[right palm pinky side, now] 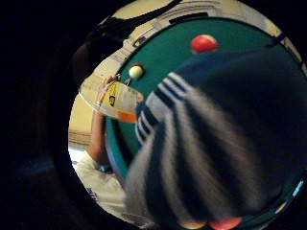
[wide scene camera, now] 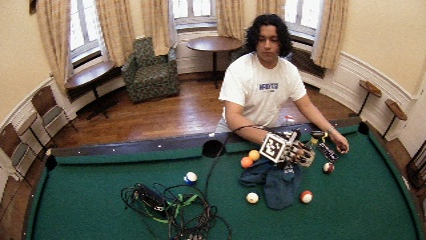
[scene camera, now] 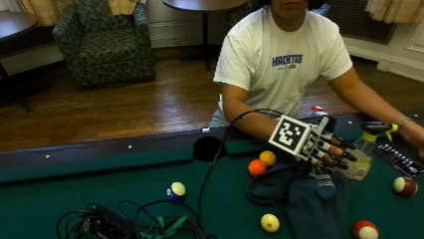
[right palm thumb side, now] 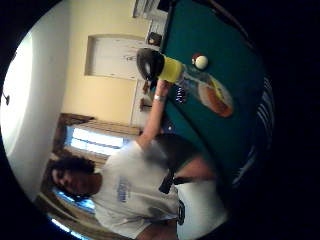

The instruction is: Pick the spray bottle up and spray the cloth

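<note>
A clear spray bottle [scene camera: 360, 164] with a yellow collar and black trigger head [scene camera: 375, 128] stands on the green felt. It shows too in the thumb side palm view, spray bottle [right palm thumb side: 202, 86]. My gloved right hand [scene camera: 329, 152] hovers just left of it, over the dark blue cloth [scene camera: 308, 196], with fingers loosely extended toward the bottle and holding nothing. White stripes mark the cloth [right palm pinky side: 216, 143], which fills the little finger side view close under the palm. The person's bare hand [scene camera: 413, 135] is at the bottle's trigger head; contact is unclear.
Pool balls lie around the cloth: orange [scene camera: 257, 168], yellow [scene camera: 267, 158], pale yellow [scene camera: 269, 222], red-striped [scene camera: 365, 230] and another [scene camera: 405, 186]. A side pocket [scene camera: 209, 148] sits in the near rail. Tangled cables [scene camera: 132, 224] lie at the left. A flat black device [scene camera: 399, 160] lies beside the bottle.
</note>
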